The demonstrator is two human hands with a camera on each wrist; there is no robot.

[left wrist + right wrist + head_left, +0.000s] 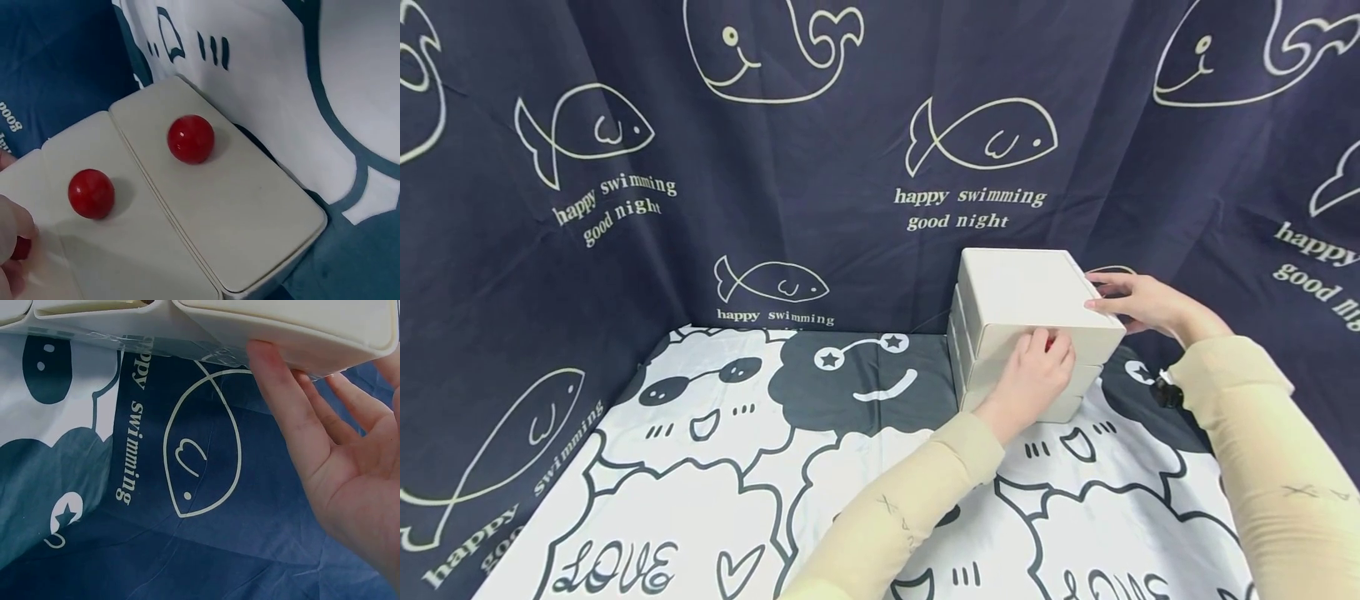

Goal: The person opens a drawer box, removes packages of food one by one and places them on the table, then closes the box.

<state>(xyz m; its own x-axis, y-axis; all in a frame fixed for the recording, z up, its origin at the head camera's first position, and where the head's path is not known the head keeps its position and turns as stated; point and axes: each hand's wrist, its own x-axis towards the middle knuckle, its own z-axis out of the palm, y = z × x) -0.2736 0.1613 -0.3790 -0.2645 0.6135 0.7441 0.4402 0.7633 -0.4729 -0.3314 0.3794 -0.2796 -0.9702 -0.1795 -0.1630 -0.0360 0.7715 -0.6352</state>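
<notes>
A white drawer box (1022, 287) stands on the cloth, its drawers stacked one above another. My left hand (1037, 375) is at the front of the top drawer, with thumb and fingers pinching its red round knob (1050, 342). In the left wrist view that knob is mostly hidden by the fingers, while the middle drawer's red knob (92, 194) and the bottom drawer's red knob (191, 139) show fully. On the box's right side rests my right hand (1150, 304), fingers extended against the upper wall, as the right wrist view also shows.
A white and dark cloth (700, 500) with cartoon sheep covers the table. Behind it hangs a dark blue curtain (850, 167) printed with fish and whales, close behind the box. A small black object (1167, 390) shows by the right sleeve.
</notes>
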